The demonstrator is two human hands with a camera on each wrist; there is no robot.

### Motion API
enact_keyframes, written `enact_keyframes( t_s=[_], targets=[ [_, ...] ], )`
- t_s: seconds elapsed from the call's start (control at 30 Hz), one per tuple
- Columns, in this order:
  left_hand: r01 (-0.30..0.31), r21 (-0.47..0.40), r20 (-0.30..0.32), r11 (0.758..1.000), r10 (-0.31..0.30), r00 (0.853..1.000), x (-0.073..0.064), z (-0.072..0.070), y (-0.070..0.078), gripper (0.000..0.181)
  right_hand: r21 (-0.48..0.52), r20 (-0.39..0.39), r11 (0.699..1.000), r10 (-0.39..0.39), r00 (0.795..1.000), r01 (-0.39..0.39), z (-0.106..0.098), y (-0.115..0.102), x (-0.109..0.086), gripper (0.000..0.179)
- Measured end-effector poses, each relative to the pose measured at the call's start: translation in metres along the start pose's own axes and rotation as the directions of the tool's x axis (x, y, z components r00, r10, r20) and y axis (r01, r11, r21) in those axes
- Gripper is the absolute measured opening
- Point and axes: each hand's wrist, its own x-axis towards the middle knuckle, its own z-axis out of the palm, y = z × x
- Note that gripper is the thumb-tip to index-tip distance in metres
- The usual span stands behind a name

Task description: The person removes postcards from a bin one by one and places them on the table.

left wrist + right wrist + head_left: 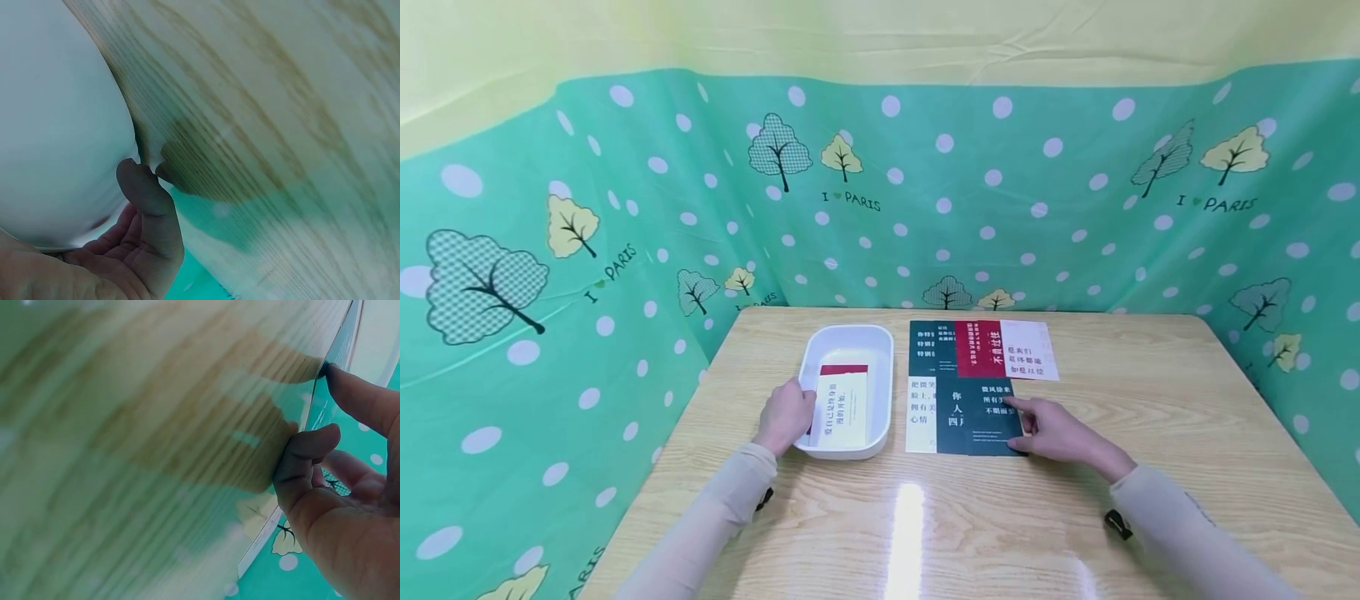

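Note:
On the left stands a white plastic basin [886, 392], and my left hand [786, 417] grips its near left rim. In the left wrist view, the thumb [147, 187] lies against the basin's outer wall [56, 112]. White and red printed cards [842, 408] lie inside the basin. My right hand [1060, 429] touches a dark green card [991, 429] with white print, index finger and thumb spread apart at its right side. In the right wrist view, the index fingertip [331, 372] meets the thin edge of the card. This card overlaps another dark green card [951, 417] to its left.
More cards lie edge to edge or overlapping: a white one [921, 417] at the near left, and behind it a dark green [928, 354], a red [981, 350] and a white card [1030, 350]. The wooden table [1150, 392] meets a green dotted curtain [925, 242].

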Motion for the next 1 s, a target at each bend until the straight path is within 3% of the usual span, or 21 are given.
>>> enact_keyframes(
  t_s=[0.27, 0.63, 1.0],
  targets=[
    [0.003, 0.007, -0.004, 1.0, -0.003, 1.0, 0.0001, -0.0003, 0.0001, 0.033, 0.009, -0.036, 1.0, 0.006, 0.999, -0.006, 0.0005, 0.0015, -0.0019, 0.072],
    [0.01, 0.006, 0.005, 1.0, -0.01, 1.0, 0.0004, -0.0011, 0.0028, 0.034, 0.144, -0.091, 0.989, 0.041, 0.995, -0.027, -0.0024, 0.004, -0.0053, 0.058],
    [0.001, 0.025, 0.004, 1.0, -0.002, 1.0, 0.0001, -0.0013, 0.0012, 0.031, 0.211, -0.109, 0.976, 0.085, 0.99, -0.061, -0.0005, 0.0019, -0.003, 0.028]
  ],
)
